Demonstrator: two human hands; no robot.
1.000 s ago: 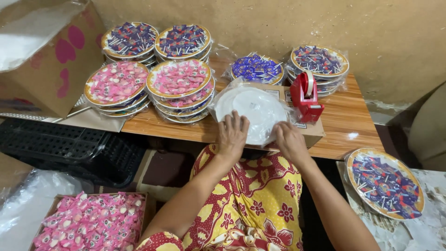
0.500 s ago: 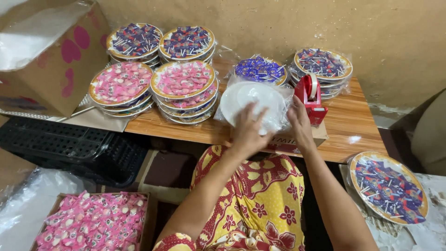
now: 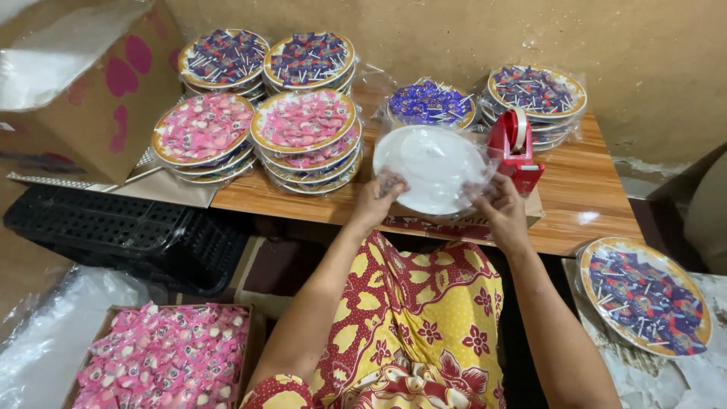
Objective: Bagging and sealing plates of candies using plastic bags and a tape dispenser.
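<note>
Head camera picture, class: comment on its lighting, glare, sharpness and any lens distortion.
Head view: soft, even light with faint shadows; glare on the clear wrap round the white plate held by the left hand and right hand, and a bright spot on the table; centre sharp; the cardboard box and tray of pink sweets stretch at the wide-angle edges.

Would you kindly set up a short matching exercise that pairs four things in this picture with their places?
Things:
1. red tape dispenser
2. round white plate in clear plastic wrap
3. cardboard box of pink wrapped sweets
4. single plate of blue wrapped sweets

Places:
A. low at the left, beside the person's lap
B. held between both hands
C. off the wooden table's right end
D. on the carton, right of the white plate

Pairs: 1-D, 2-B, 3-A, 4-C
</note>
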